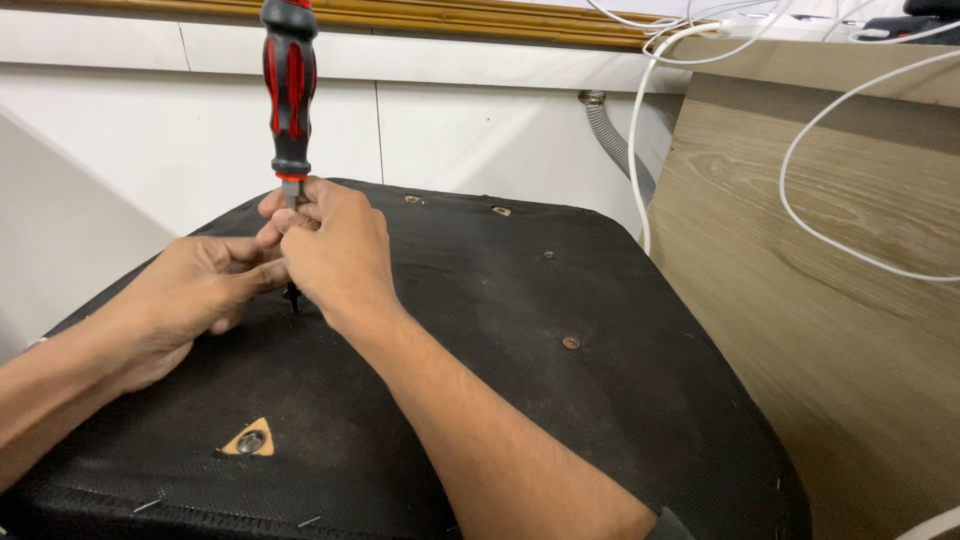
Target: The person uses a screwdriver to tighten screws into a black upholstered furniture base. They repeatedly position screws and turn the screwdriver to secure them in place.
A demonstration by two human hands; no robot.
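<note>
1. A screwdriver (289, 90) with a red-and-black handle stands upright, its tip down on the far-left part of a black fabric-covered seat base (520, 330), which fills the middle of the view.
2. The right hand (335, 250) is curled shut round the metal shaft just below the handle, probably to keep the tool plumb over its spot.
3. The left hand (195, 290) lies just beside it on the left, its fingers pinched in towards the lower shaft near the tip, seemingly steadying it; what lies under the tip is hidden.
4. Count on the fabric: one triangular cut-out (250, 440) at near left showing a metal insert, and about four small round fittings, one (570, 343) right of centre and three along the far edge.
5. One wood-grain panel (830, 300) leans at right, one grey ribbed hose (615, 140) runs behind it, and several white cables (640, 130) hang down at far right.
</note>
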